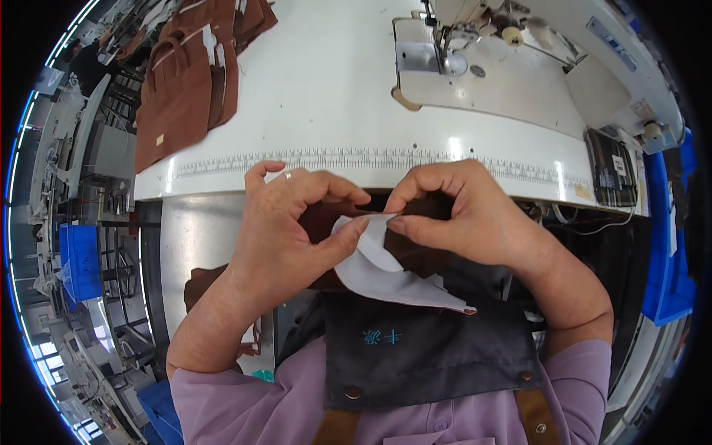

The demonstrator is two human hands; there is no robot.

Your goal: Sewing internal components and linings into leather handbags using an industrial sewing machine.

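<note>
My left hand (pixel 278 222) and my right hand (pixel 471 215) meet just off the table's near edge. Both pinch the upper edge of a white-backed brown bag piece (pixel 367 271) between thumb and fingertips, their grips a short distance apart. The white side faces up, and one curved flap of it tapers down to the right over my dark apron (pixel 437 363). More brown material shows behind and beneath my fingers, partly hidden by them. A ring sits on a finger of my left hand, whose little finger is raised.
A white table (pixel 319 81) with a printed ruler strip (pixel 334 157) lies ahead. Brown handbag pieces (pixel 174 111) are piled at its left. A sewing machine (pixel 452 48) stands far right, near a folded plaid cloth (pixel 614 170). Blue bins (pixel 80 256) flank the workplace.
</note>
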